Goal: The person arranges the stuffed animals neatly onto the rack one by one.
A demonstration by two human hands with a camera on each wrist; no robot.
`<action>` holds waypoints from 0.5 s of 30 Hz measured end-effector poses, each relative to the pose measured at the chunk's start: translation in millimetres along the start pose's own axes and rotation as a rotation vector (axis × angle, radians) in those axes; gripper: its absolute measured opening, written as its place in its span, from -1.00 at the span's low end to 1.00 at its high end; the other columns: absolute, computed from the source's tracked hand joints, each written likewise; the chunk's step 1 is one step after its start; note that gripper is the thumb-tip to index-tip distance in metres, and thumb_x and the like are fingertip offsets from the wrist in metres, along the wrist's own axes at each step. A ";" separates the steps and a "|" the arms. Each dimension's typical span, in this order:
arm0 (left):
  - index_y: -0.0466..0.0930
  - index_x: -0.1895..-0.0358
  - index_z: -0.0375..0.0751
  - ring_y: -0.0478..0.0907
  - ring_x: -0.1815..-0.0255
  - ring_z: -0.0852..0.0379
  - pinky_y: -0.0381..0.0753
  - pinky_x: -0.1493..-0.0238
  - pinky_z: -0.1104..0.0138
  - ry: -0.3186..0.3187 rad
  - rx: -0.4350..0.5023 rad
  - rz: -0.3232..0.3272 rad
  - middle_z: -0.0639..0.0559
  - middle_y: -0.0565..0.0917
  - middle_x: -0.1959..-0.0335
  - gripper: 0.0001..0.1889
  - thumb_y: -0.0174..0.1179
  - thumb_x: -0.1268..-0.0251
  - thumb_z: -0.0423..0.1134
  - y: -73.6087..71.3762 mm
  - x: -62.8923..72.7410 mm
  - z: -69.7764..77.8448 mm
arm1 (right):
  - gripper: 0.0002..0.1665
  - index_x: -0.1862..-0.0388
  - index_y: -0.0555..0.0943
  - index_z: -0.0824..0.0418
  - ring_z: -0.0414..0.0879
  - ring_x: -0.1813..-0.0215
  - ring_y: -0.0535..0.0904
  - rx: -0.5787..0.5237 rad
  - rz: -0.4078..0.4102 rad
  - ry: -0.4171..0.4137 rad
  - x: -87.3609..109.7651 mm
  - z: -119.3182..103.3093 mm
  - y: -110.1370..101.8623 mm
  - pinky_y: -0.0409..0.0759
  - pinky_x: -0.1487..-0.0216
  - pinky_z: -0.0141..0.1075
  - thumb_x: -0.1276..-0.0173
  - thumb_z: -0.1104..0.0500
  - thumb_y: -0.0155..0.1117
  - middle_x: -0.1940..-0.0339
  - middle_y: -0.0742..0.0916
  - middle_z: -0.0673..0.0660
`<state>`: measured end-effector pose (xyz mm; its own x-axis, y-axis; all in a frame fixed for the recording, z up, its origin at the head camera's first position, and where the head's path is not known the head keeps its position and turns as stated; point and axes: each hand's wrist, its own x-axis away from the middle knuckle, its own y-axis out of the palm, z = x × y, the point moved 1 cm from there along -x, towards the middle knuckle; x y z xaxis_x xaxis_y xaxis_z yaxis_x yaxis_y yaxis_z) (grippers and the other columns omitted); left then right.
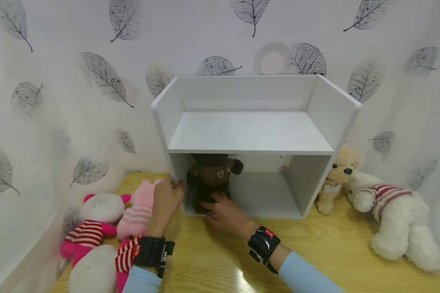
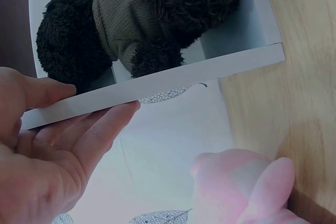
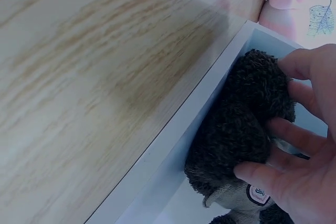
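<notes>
A dark brown curly teddy bear (image 1: 210,175) in a grey-brown knitted top with a badge sits in the lower left of a white two-level shelf (image 1: 249,130). My right hand (image 1: 227,215) rests spread fingers on the bear's legs, as the right wrist view shows with the hand (image 3: 299,145) across the dark fur (image 3: 231,135). My left hand (image 1: 167,199) holds the shelf's left side panel. In the left wrist view its thumb lies inside and its fingers outside that panel (image 2: 157,85). The shelf board hides the bear's head in the head view.
Left of the shelf lie a pink striped plush pig (image 1: 135,215) and plush toys in red-striped clothes (image 1: 86,234). On the right, a tan plush dog (image 1: 331,183) leans by the shelf beside a white plush toy (image 1: 399,219). All stand on a wooden table (image 1: 212,264).
</notes>
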<state>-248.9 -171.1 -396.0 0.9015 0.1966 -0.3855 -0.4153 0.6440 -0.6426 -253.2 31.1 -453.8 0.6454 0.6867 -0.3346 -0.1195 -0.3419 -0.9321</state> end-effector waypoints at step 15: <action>0.44 0.48 -0.27 0.43 0.58 0.01 0.36 0.56 0.26 -0.032 0.017 -0.042 -0.14 0.54 0.59 -0.73 0.08 -0.42 -0.23 -0.7 -1.4 -4.2 | -0.52 -0.22 0.68 0.15 0.07 -0.17 0.67 -0.025 0.096 -0.017 32.8 6.1 -18.3 0.71 -0.09 -0.08 -0.35 0.07 0.44 -0.17 0.72 0.19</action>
<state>-250.4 -174.9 -397.8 0.9216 0.1924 -0.3370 -0.3750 0.6649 -0.6459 -234.5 63.8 -448.7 0.6188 0.6607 -0.4250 -0.1614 -0.4226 -0.8919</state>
